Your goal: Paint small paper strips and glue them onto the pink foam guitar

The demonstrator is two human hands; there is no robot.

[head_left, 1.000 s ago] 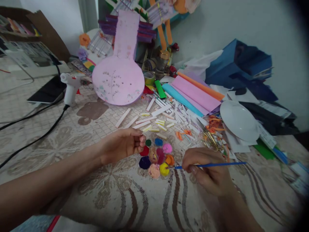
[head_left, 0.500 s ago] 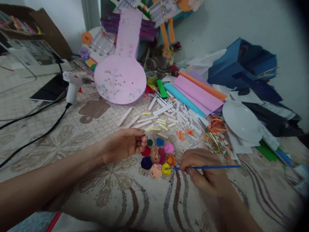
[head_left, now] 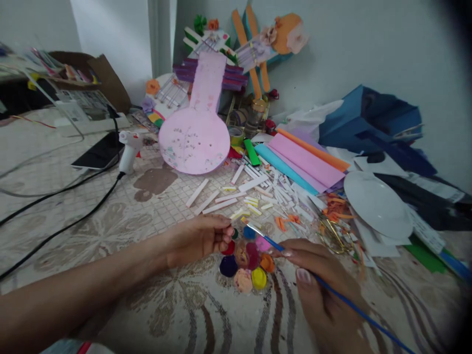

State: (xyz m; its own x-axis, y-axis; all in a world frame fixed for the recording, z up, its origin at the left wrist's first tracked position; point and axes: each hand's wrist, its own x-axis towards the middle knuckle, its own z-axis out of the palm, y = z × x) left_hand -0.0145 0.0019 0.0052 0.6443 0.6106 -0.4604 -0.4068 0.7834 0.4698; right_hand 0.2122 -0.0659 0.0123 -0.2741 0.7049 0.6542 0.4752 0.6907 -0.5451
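Note:
My left hand (head_left: pixel 199 237) rests on the table with its fingertips holding the left rim of a small round paint palette (head_left: pixel 246 259), whose wells hold red, blue, pink, purple, orange, yellow and peach paint. My right hand (head_left: pixel 320 285) grips a thin blue paintbrush (head_left: pixel 332 290). The brush slants up to the left over the palette, and its yellow-loaded tip (head_left: pixel 244 221) hangs just beyond the palette's far edge, close to my left fingertips.
Past the palette lie several cut white paper strips (head_left: pixel 250 189), a pink guitar-shaped cutout (head_left: pixel 199 137), coloured paper sheets (head_left: pixel 302 162) and a white plate (head_left: pixel 376 204). A glue gun (head_left: pixel 130 147) with black cable stands at the left beside a dark tablet (head_left: pixel 98 153). Gold scissors (head_left: pixel 334 236) lie among orange scraps.
The brush has left the yellow well and swung up and away, its tip now beyond the palette's far edge. My right hand turned, handle pointing lower right. The camera tilted upward.

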